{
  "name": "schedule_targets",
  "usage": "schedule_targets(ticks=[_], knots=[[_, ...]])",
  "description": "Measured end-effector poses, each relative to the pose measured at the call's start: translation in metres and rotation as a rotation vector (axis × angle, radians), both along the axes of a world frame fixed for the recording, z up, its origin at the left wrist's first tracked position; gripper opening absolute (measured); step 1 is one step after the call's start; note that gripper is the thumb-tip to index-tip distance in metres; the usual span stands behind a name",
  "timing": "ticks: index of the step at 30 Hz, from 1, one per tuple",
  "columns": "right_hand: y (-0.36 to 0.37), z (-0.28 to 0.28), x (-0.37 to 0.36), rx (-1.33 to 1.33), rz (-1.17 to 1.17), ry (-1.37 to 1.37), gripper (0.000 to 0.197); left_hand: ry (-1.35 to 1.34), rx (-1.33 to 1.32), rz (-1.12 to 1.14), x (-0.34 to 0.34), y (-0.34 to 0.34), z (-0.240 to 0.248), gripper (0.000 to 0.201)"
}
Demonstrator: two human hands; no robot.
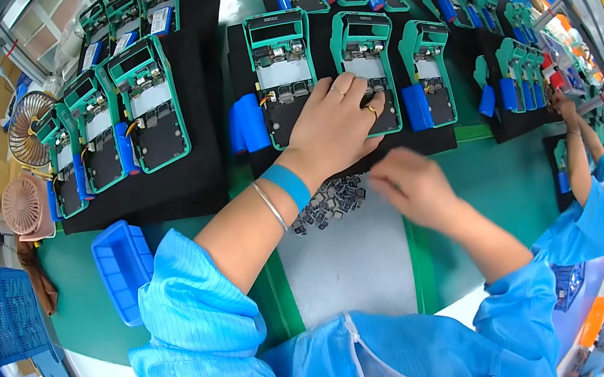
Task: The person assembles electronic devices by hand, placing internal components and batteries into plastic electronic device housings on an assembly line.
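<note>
My left hand (335, 122), with rings on its fingers, lies over the lower part of a green device housing (363, 41). Its bent fingers grip the housing, though the fingertips are partly hidden. The open housing shows a circuit board and a white panel. My right hand (416, 184) is slightly blurred, lower and to the right, its fingers curled into a pinch; whatever is in them cannot be made out. Just left of it lies a pile of small grey square parts (331, 201) on a grey strip (348, 267).
Similar green housings (151, 105) with blue battery packs (418, 106) stand in rows on black mats (195, 172). A blue plastic bin (125, 267) sits left of my forearm. Fans (25, 204) stand at the far left. A co-worker's arms (575, 142) reach in at the right.
</note>
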State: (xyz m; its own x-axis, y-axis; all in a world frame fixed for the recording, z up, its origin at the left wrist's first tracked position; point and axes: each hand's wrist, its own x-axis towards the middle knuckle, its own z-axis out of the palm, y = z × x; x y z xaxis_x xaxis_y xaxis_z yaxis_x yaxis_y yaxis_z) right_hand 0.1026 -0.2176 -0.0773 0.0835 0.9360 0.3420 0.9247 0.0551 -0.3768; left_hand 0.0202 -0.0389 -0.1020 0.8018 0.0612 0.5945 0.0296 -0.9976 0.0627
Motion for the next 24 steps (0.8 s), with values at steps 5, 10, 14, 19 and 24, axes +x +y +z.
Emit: schedule_targets(ticks=[5, 10, 14, 19, 24], knots=[[-0.023, -0.044, -0.021, 0.002, -0.163, 0.068, 0.012, 0.023, -0.007, 0.005, -0.001, -0.003, 0.000, 0.055], [-0.021, -0.052, -0.029, 0.024, -0.215, -0.033, 0.009, 0.030, 0.002, 0.018, -0.003, -0.005, 0.000, 0.055], [-0.029, -0.051, -0.031, -0.007, -0.351, 0.066, 0.010, 0.041, -0.004, 0.023, -0.004, -0.004, 0.001, 0.056], [-0.041, -0.044, -0.023, -0.124, -0.336, 0.149, 0.010, 0.064, 0.006, 0.027, -0.004, -0.002, 0.004, 0.056], [-0.038, -0.042, -0.002, 0.058, -0.112, 0.059, 0.008, 0.073, -0.008, 0.006, 0.000, -0.006, 0.011, 0.056]])
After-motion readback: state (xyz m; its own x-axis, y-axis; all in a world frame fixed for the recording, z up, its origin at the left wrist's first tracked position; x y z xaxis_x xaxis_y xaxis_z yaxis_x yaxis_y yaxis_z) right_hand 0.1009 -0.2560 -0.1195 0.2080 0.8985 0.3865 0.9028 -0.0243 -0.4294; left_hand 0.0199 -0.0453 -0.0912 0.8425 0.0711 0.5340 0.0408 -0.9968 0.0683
